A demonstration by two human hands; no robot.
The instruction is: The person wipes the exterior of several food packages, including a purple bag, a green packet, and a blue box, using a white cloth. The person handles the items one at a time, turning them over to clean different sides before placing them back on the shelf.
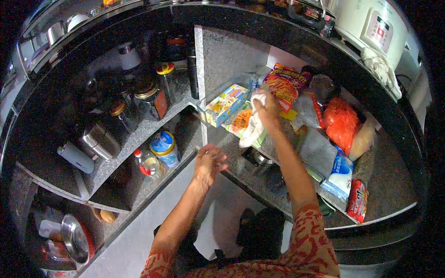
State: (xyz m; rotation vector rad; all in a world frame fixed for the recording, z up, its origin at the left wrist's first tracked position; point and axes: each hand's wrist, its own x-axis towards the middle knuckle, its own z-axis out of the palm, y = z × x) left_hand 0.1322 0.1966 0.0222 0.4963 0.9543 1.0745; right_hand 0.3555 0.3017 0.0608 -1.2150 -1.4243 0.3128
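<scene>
A crumpled white cloth hangs from my right hand, which grips it over the right-hand shelf. Directly under the cloth lies a green food packet with a picture of noodles, partly covered. Just left of it, a blue and yellow box sits in a clear plastic bin. Beyond my right hand leans a purple and orange snack packet. My left hand holds nothing, its fingers apart, in front of the cabinet's corner near the upright divider.
Right of my forearm lie a red plastic bag, a blue and white pouch and a red packet. Glass jars and a steel container line the left shelf. Below stand a tin and a bottle.
</scene>
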